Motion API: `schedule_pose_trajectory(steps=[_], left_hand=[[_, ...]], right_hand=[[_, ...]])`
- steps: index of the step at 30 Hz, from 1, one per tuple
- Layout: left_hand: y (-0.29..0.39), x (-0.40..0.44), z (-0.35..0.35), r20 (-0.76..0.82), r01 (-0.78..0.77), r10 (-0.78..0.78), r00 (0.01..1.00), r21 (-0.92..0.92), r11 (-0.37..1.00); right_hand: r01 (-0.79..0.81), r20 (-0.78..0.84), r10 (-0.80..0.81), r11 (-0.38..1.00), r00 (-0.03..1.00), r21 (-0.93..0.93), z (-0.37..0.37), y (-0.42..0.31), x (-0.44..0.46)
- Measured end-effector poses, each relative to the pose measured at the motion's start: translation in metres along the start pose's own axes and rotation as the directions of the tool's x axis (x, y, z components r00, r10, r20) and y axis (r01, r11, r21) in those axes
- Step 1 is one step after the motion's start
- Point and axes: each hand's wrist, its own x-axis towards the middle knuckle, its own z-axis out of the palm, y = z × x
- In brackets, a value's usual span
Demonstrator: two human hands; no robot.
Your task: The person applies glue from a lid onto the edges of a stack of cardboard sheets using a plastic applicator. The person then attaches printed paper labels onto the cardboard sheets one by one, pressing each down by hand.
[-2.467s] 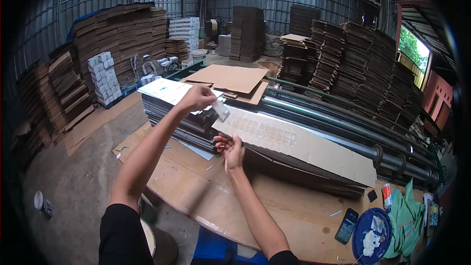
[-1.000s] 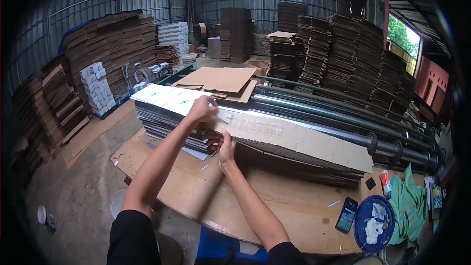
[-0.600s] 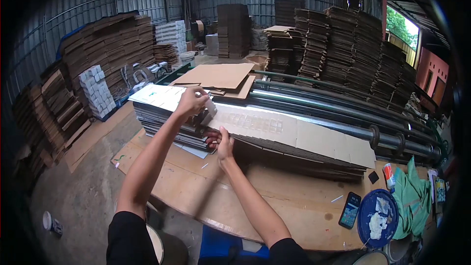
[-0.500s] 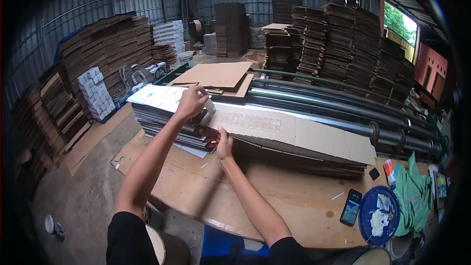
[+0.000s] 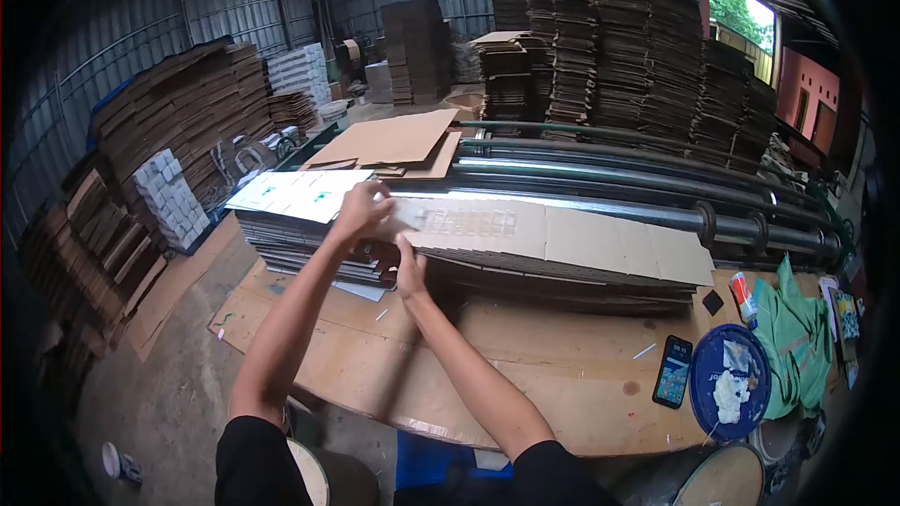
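Note:
A long stack of cardboard sheets (image 5: 600, 245) lies across the table, with a row of clear, glossy patches on its top sheet. My left hand (image 5: 364, 213) is closed on a small pale piece (image 5: 405, 215), held low over the left end of this top sheet. Just below, my right hand (image 5: 409, 272) grips the near left edge of the cardboard stack, its thumb on top and its other fingers partly hidden underneath. A stack of white-topped sheets (image 5: 295, 192) stands directly to the left, beside my left hand.
Brown cardboard sheets (image 5: 380, 139) lie behind the stacks, near metal rollers (image 5: 581, 195). On the table (image 5: 525, 394) at the right are a phone (image 5: 672, 372), a blue lid with white paste (image 5: 703, 384), a red-and-white tube (image 5: 742, 296) and green cloth (image 5: 792, 347). Tall cardboard piles stand behind.
The view has turned right and tilted down a little. My left hand has lowered the pale piece onto or close over the top sheet. My right hand stays at the stack's edge.

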Motion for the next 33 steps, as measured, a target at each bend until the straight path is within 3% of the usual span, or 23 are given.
schedule_pose_trajectory(steps=[1, 3, 5, 7, 11, 13, 17, 21, 23, 25, 27, 29, 31, 33], left_hand=[[-0.011, -0.003, -0.005, -0.017, 0.041, -0.04, 0.999, 0.075, 0.996], [-0.047, -0.004, -0.018, -0.007, 0.104, -0.104, 0.995, 0.044, 0.994], [-0.059, -0.006, -0.031, 0.018, 0.14, -0.139, 0.99, -0.058, 0.988], [-0.056, -0.007, -0.031, -0.054, 0.123, -0.128, 0.99, -0.093, 0.988], [0.005, -0.007, -0.02, -0.033, 0.157, -0.167, 0.985, -0.207, 0.966], [0.013, 0.004, 0.001, -0.053, 0.051, -0.067, 0.996, -0.263, 0.963], [0.084, -0.003, 0.02, 0.099, 0.146, -0.113, 0.989, -0.452, 0.88], [0.108, -0.009, 0.047, 0.224, 0.185, -0.08, 0.971, -0.5, 0.846], [0.112, -0.016, 0.052, 0.291, 0.242, -0.104, 0.951, -0.493, 0.835], [0.106, -0.017, 0.062, 0.291, 0.23, -0.086, 0.953, -0.506, 0.831], [0.109, -0.021, 0.064, 0.3, 0.254, -0.102, 0.949, -0.526, 0.812], [0.109, -0.02, 0.071, 0.308, 0.25, -0.089, 0.947, -0.533, 0.809], [0.112, -0.019, 0.078, 0.328, 0.256, -0.076, 0.942, -0.551, 0.794], [0.114, -0.016, 0.084, 0.32, 0.252, -0.079, 0.944, -0.548, 0.797]], right_hand=[[0.001, 0.017, 0.0, 0.999, 1.0, -0.044, -0.001, 0.004, 0.001], [-0.267, 0.16, 0.271, 0.962, 0.949, -0.051, -0.001, -0.048, -0.024], [-0.277, 0.143, 0.289, 0.956, 0.947, -0.094, -0.002, -0.048, -0.027], [-0.297, 0.111, 0.308, 0.949, 0.945, -0.102, -0.003, -0.044, -0.029], [-0.27, 0.063, 0.274, 0.961, 0.96, -0.066, -0.003, -0.039, -0.031], [-0.35, 0.151, 0.351, 0.936, 0.924, -0.033, -0.008, -0.043, -0.03], [-0.519, 0.141, 0.541, 0.839, 0.829, -0.164, -0.017, -0.041, -0.034], [-0.27, 0.323, 0.469, 0.821, 0.822, -0.504, -0.039, -0.052, -0.071], [0.035, 0.538, 0.331, 0.828, 0.775, -0.56, -0.055, -0.114, -0.11], [0.344, 0.655, 0.165, 0.742, 0.738, -0.575, -0.07, -0.189, -0.133], [0.278, 0.524, 0.247, 0.627, 0.815, -0.728, -0.08, -0.281, -0.135], [0.292, 0.337, 0.036, 0.42, 0.941, -0.859, -0.092, -0.333, -0.12], [0.397, 0.32, -0.283, 0.279, 0.904, -0.874, -0.119, -0.351, -0.085], [0.398, 0.386, -0.292, -0.022, 0.875, -0.917, -0.154, -0.353, -0.054]])
